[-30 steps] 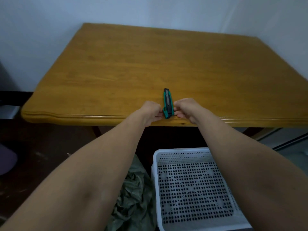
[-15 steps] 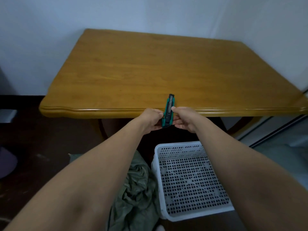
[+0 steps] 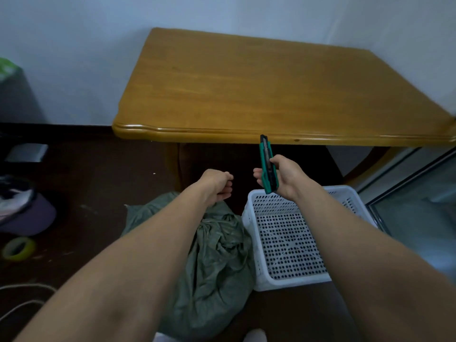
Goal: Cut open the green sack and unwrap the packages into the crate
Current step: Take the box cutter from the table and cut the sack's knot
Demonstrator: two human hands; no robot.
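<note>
Green sack lies crumpled on the dark floor beneath my forearms, pressed against the left wall of the white perforated crate. Above the crate my right hand grips a teal utility knife, its tip toward the wooden table edge. My left hand hangs beside it, fingers loosely curled, holding nothing.

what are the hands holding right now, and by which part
The right hand grips the green utility knife by the lower half of its handle, with the blade end pointing away from the person. The left hand holds nothing; its fingers are loosely curled.
</note>
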